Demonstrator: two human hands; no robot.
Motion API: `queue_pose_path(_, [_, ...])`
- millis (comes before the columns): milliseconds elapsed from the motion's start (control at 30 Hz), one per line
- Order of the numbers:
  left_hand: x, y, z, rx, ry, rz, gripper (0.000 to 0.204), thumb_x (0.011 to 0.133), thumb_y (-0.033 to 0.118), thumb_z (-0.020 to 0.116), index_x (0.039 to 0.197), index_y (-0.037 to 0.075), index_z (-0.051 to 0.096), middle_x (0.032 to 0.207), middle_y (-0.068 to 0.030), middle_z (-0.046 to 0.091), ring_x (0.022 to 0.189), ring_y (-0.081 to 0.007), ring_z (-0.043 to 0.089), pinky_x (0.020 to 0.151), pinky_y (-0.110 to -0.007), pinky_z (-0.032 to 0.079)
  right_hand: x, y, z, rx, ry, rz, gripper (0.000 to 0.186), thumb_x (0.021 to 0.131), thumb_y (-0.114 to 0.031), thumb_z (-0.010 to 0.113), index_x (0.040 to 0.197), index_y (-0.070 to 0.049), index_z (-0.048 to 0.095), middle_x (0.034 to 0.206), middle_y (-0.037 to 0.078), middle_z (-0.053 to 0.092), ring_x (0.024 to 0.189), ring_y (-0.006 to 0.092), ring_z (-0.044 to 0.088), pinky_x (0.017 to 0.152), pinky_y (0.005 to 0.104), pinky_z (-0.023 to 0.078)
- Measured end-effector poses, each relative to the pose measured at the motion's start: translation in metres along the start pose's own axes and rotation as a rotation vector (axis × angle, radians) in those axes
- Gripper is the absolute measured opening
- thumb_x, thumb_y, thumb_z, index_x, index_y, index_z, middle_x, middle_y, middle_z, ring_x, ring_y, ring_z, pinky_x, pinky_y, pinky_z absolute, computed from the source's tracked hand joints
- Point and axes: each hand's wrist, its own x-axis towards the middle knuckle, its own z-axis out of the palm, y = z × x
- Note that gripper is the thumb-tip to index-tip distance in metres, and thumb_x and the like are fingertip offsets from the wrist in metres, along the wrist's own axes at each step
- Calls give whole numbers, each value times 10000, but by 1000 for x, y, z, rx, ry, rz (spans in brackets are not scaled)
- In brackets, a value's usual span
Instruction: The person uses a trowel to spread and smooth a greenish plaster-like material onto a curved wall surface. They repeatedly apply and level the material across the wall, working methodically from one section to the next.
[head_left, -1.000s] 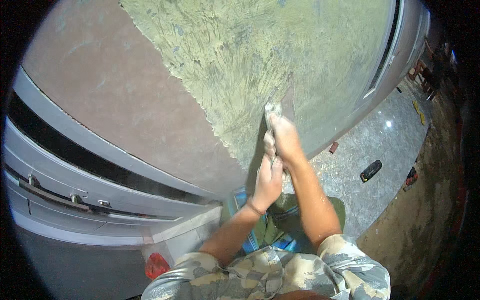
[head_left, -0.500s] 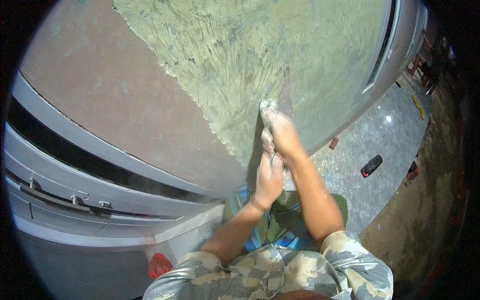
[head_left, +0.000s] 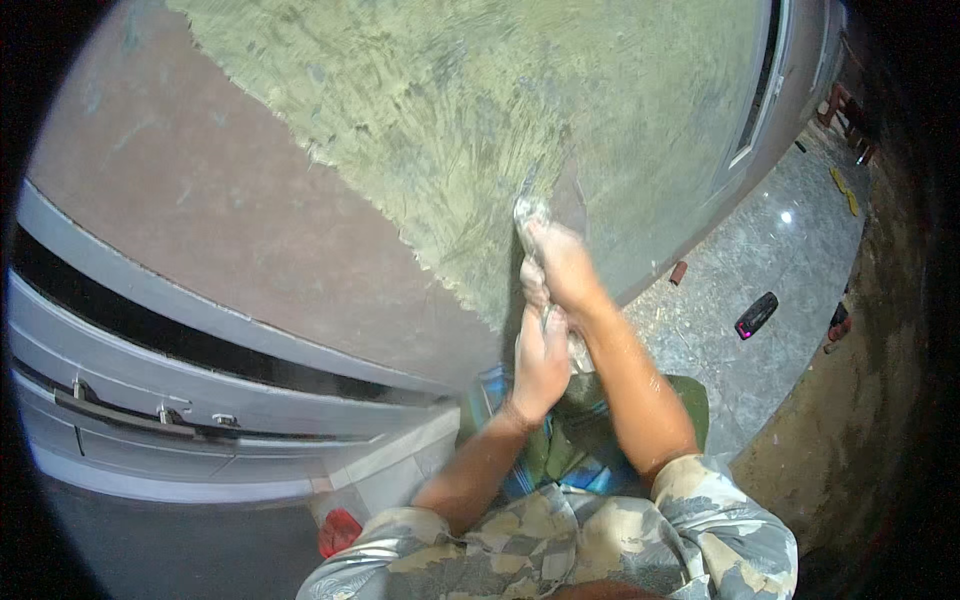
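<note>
Leftmost, a pale grey panel (head_left: 150, 365) curves up the side, with a long dark strip (head_left: 200, 340) above it. Lower down, a red bag (head_left: 340, 532) lies near my sleeve (head_left: 405, 545). Next comes the bare pinkish-brown wall (head_left: 200, 180), and its bare part stops at the ragged edge of a yellowish-green coat (head_left: 400, 110) that covers the surface in front of me. A blue plaid cloth (head_left: 490, 390) shows beside my forearm.

Near the middle, against the coat, is a white-crusted tool (head_left: 526, 211); only its upper end shows, so I cannot tell its kind. Just below, my left hand (head_left: 541, 365) presses up against the other, thumb pointing upward, and I cannot tell whether it grips the tool too. My right hand (head_left: 562, 265) is clenched around the tool, its fingers and thumb whitened. Right beside that fist, a pinkish wedge-shaped patch (head_left: 570, 195) narrows upward.

Under my arms I see green cloth (head_left: 685, 400) over my legs. Farther right, on the grey floor (head_left: 715, 360), lie 3 things well apart: a small reddish-brown block (head_left: 678, 272), a black gadget (head_left: 758, 314) with a pink-lit end and a yellow object (head_left: 845, 190).
</note>
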Motion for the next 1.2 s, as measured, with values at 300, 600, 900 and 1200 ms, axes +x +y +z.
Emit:
queue_pose_path(300, [14,-10,8,172,64,141,363,1043,240,457,1240,-62,500,1037,-277,617,947,-397,619,850,-442,474,6,-18,-18,53,-81,61,347,1061,-434,489,916,-121,449,572,15,456,406,117,398,378,283,344])
queue_pose_path(600, [0,-4,-12,306,15,238,293,1040,176,439,1214,-47,516,1050,-211,585,909,-325,554,806,-439,462,-5,6,8,32,7,16,304,1042,-365,527,920,-87,531,619,0,468,466,114,416,421,306,337])
queue_pose_path(900, [4,7,13,225,52,187,341,1082,235,379,1243,-31,519,957,-105,602,837,-202,560,784,-371,473,0,-15,-9,27,-89,37,301,1053,-364,496,904,-103,504,611,14,484,473,118,412,432,303,346])
queue_pose_path(1200, [29,8,21,229,-14,300,349,1066,255,431,1207,-56,504,988,-222,623,899,-335,602,830,-448,465,9,-43,-23,47,-122,-34,308,1066,-367,475,914,-100,500,611,-2,455,474,109,412,437,296,352])
